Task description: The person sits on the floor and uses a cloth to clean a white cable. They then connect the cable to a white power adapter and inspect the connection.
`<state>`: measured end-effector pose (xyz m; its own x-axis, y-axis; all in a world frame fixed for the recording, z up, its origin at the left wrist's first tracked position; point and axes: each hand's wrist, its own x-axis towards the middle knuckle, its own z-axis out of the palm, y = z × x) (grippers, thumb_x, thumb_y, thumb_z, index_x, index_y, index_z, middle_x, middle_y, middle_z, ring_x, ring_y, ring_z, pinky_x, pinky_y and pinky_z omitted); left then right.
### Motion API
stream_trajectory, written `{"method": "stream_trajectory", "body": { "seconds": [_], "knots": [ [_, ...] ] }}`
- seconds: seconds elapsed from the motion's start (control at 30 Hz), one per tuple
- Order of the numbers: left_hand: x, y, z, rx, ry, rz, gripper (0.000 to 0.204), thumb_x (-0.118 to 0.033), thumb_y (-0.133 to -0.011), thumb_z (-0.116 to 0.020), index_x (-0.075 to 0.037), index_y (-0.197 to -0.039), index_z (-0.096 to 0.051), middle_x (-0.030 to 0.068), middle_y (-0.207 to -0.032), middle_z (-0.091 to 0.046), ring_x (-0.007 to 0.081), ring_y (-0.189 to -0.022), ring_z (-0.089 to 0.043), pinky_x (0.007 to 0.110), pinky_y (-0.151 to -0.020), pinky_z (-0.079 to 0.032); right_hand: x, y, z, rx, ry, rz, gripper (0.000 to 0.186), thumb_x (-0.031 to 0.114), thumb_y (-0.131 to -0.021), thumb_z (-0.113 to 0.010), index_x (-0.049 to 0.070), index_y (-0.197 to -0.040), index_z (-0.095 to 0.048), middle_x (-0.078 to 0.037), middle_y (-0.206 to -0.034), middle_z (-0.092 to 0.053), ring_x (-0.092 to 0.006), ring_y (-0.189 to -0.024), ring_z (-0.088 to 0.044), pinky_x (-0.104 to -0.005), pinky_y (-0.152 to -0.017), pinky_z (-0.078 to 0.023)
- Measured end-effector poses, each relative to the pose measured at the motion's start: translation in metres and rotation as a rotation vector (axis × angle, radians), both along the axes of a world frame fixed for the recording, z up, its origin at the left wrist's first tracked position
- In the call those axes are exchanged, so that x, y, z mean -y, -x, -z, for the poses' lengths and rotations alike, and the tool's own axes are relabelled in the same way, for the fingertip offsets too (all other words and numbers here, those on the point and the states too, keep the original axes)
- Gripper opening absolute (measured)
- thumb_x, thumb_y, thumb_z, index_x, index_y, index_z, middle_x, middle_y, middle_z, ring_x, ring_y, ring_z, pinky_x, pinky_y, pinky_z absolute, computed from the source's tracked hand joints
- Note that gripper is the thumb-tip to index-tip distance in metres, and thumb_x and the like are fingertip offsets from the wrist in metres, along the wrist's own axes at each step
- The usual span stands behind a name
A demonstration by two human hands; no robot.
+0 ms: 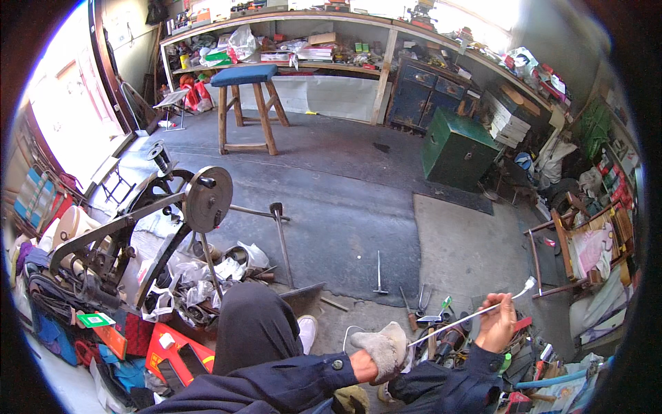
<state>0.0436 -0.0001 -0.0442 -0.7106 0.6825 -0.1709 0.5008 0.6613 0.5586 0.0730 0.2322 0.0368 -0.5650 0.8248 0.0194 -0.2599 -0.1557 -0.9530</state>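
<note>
My left hand (pixel 363 365) is at a grey, fluffy piece that looks like a slipper or shoe (pixel 383 345), holding it up in front of my lap; most of its fingers are hidden by the piece. A white cord (pixel 452 323) runs taut from the piece's right side to my right hand (pixel 498 323), which is raised to the right with fingers closed round it. Past that hand, the cord's white end (pixel 529 283) sticks out. A thin loop of white cord (pixel 347 334) curls at the piece's left side.
A hand-cranked machine with a large wheel (pixel 208 199) stands at left, beside bags and scraps. Loose tools, including a hammer (pixel 379 274), lie ahead and right. Farther off are a blue-topped stool (pixel 245 75), a green chest (pixel 455 148) and a cluttered workbench (pixel 289 19). A wooden chair (pixel 567 241) stands right.
</note>
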Motion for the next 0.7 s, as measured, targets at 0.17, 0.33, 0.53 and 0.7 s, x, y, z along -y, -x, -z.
{"method": "stream_trajectory", "body": {
  "seconds": [0.17,0.33,0.53,0.7],
  "knots": [
    [0.009,0.013,-0.011,-0.103,0.016,0.393,0.026,-0.027,-0.090,-0.058,-0.003,-0.102,-0.058,0.0188,-0.084,-0.067,0.0408,-0.076,-0.067,0.052,-0.063,-0.050,0.068,0.002,0.024,0.019,0.279,-0.499,0.029,0.032,-0.103,-0.054,0.005,-0.103,-0.063,-0.014,-0.082,-0.069,-0.0267,-0.065,-0.067,-0.0396,-0.059,-0.056],
    [0.006,0.007,-0.030,-0.031,-0.042,0.090,0.037,-0.032,-0.081,-0.068,-0.001,-0.100,-0.057,0.0181,-0.077,-0.064,0.0418,-0.074,-0.067,0.054,-0.057,-0.048,0.060,0.001,0.021,-0.009,0.371,-0.472,0.023,0.028,-0.101,-0.058,0.006,-0.098,-0.064,-0.001,-0.058,-0.051,-0.0111,-0.043,-0.044,-0.0260,-0.037,-0.035],
    [0.007,0.011,-0.033,-0.077,0.155,0.289,0.034,-0.031,-0.081,-0.067,-0.003,-0.098,-0.059,0.0170,-0.081,-0.064,0.0389,-0.077,-0.068,0.054,-0.056,-0.048,-0.067,-0.034,-0.011,-0.461,0.327,-0.085,0.025,0.028,-0.107,-0.048,0.008,-0.113,-0.063,0.006,-0.062,-0.034,-0.0044,-0.044,-0.023,-0.0239,-0.036,-0.020],
    [0.008,0.008,-0.037,-0.082,0.071,0.200,0.030,-0.032,-0.082,-0.067,-0.004,-0.092,-0.064,0.0134,-0.081,-0.063,0.0363,-0.075,-0.067,0.053,-0.054,-0.048,-0.116,-0.074,-0.016,-0.582,0.175,0.061,0.023,0.018,-0.108,-0.044,0.003,-0.119,-0.058,0.005,-0.065,-0.034,-0.0053,-0.045,-0.022,-0.0231,-0.038,-0.021]
  ]
}}
